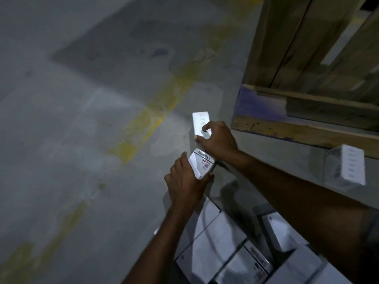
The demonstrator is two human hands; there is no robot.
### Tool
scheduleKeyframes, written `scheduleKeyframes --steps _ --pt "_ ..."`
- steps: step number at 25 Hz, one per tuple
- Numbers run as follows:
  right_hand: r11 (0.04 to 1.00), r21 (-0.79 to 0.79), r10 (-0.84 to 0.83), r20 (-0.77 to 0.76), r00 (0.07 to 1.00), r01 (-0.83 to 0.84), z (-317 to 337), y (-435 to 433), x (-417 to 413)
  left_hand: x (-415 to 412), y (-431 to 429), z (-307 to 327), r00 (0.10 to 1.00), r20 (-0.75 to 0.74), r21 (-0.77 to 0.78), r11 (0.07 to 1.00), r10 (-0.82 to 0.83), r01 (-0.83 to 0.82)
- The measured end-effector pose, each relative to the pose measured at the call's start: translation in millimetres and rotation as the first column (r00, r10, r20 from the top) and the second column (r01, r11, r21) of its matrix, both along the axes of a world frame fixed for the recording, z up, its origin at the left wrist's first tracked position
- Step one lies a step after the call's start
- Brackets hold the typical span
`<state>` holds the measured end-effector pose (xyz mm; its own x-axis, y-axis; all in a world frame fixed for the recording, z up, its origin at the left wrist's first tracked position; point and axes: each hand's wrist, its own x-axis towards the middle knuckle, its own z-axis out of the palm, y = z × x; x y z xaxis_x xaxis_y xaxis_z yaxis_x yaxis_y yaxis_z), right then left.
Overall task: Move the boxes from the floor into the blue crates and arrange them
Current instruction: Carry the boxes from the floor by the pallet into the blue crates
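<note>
Left grip (184, 187) clasping labelled box (200, 163), right grip (218, 141) pinching second box (200, 120) — two held, third box (348, 168) apart

Both bare arms reach forward and down: the right arm (297, 193) comes in from the right edge, the left arm (162, 238) from the bottom edge. The left grip (185, 187) curls round the near end of a small white box (202, 163), fingers along its left edge. Just beyond, the right grip (218, 140) pinches a second white box (200, 121), fingertips on its top face.
</note>
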<state>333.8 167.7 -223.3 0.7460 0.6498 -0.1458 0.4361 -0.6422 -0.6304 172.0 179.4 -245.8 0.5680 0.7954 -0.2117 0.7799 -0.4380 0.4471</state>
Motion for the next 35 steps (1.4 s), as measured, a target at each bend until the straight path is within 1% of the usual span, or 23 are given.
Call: scheduleKeyframes --steps 2,5,9,11,13,15,16,19,20,21,22,23,25,26,29,31,32,35 --pt "0.999 0.04 -0.029 0.016 0.999 0.029 -8 6 -1 4 9 -2 0.999 -0.033 0.039 0.999 -0.015 0.016" --pt "0.999 0.029 -0.024 0.031 0.999 0.023 -12 11 -1 8 19 6 0.996 -0.08 0.075 0.997 -0.029 0.035" --pt "0.998 0.013 -0.068 0.012 0.998 0.067 -10 17 2 0 37 15 0.994 -0.086 0.154 0.987 0.063 -0.049" --pt "0.997 0.023 -0.071 0.025 0.997 0.071 -11 16 1 -6 47 10 0.989 -0.114 0.151 0.985 0.096 -0.079" --pt "0.996 0.028 -0.081 0.025 0.996 0.08 -13 17 -4 -12 52 3 0.993 -0.111 0.072 0.996 0.05 -0.043" --pt "0.997 0.036 -0.076 0.014 0.997 0.075 -13 19 -9 -17 52 -6 0.999 -0.037 0.0 1.0 0.002 -0.002" --pt "0.997 0.039 -0.066 0.02 0.998 0.065 -12 20 -10 -18 53 -9 1.0 0.019 -0.013 1.0 0.021 -0.021" --pt "0.996 0.088 0.003 0.154 0.988 -0.017 -4 15 -13 -17 57 -3 0.965 0.189 -0.062 0.983 0.184 -0.176" --pt "0.994 0.11 -0.008 0.193 0.981 -0.014 4 11 -15 -17 58 6 0.944 0.223 -0.074 0.97 0.244 -0.233" --pt "0.991 0.129 -0.045 0.198 0.979 0.02 17 9 -18 -18 60 16 0.92 0.252 -0.091 0.953 0.301 -0.288" --pt "0.987 0.146 -0.097 0.17 0.981 0.072 32 7 -23 -21 61 31 0.89 0.278 -0.116 0.932 0.362 -0.343" --pt "0.977 0.163 -0.153 0.109 0.982 0.134 49 4 -27 -25 62 44 0.857 0.313 -0.151 0.912 0.41 -0.381" --pt "0.953 0.173 -0.236 -0.091 0.968 0.248 91 -1 -36 -37 56 78 0.784 0.386 -0.232 0.873 0.487 -0.428" --pt "0.94 0.168 -0.26 -0.209 0.943 0.297 113 -2 -40 -45 51 99 0.753 0.402 -0.268 0.853 0.521 -0.447" --pt "0.926 0.112 -0.263 -0.495 0.828 0.361 188 -7 -57 -67 34 179 0.693 0.421 -0.35 0.81 0.585 -0.471" --pt "0.91 0.086 -0.258 -0.649 0.716 0.406 250 -12 -69 -81 25 245 0.66 0.44 -0.38 0.792 0.609 -0.477" --pt "0.9 0.096 -0.237 -0.712 0.661 0.426 275 -13 -75 -85 21 273 0.645 0.449 -0.385 0.785 0.618 -0.485" --pt "0.901 0.119 -0.137 -0.835 0.533 0.417 393 -32 -91 -104 13 384 0.584 0.485 -0.429 0.759 0.651 -0.49"
